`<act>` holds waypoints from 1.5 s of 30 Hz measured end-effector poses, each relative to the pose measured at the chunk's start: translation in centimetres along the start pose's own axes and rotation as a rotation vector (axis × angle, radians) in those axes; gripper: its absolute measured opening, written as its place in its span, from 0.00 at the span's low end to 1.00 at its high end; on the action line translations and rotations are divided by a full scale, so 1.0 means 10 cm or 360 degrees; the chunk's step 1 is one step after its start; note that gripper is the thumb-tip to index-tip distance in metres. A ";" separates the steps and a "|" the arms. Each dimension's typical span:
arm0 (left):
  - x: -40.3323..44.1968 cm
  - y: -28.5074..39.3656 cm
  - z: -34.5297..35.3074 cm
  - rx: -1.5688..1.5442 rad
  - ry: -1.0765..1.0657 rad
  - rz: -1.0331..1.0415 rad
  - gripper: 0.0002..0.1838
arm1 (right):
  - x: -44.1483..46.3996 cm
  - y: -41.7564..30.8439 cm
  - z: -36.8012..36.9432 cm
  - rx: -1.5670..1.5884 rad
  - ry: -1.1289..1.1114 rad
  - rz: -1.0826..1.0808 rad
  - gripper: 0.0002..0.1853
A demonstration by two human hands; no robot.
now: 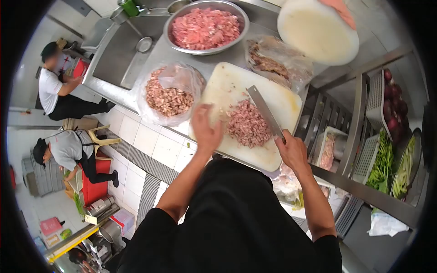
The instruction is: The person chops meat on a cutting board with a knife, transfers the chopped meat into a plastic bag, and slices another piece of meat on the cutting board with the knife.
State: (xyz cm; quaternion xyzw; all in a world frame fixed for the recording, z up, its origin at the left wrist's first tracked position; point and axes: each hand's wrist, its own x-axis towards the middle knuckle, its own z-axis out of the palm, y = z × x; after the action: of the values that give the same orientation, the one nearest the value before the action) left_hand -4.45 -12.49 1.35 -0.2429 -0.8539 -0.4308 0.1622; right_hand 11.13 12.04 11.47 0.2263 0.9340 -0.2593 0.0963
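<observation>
My right hand (291,149) is closed round the handle of a cleaver (265,110), whose blade lies along the right side of a pile of chopped meat (248,124). The pile sits on a white cutting board (277,93). At the board's left edge is my left hand (206,128), slightly blurred, fingers apart and holding nothing. A clear plastic bag (170,93) of chopped meat stands just left of the board. Behind it is a steel bowl (207,27) full of shredded raw meat. Another bag with darker meat (273,62) touches the board's far edge.
A sink (123,54) with a ladle is at the left. A round white board (317,29) stands at the back right. Right shelves hold red onions (395,102) and green vegetables (381,159). Two people (58,86) are further left, with another partly visible at lower left.
</observation>
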 end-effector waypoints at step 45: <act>1.94 -1.44 -1.94 -0.0507 -0.0450 -0.0939 0.15 | 1.62 -1.41 0.27 -0.0561 0.0232 -0.0535 0.14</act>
State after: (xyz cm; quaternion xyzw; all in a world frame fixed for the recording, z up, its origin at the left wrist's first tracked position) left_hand -27.23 -30.30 12.49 -0.0656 -0.8235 -0.5487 -0.1285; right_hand -9.65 5.90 10.57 0.0657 0.9937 -0.0879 0.0222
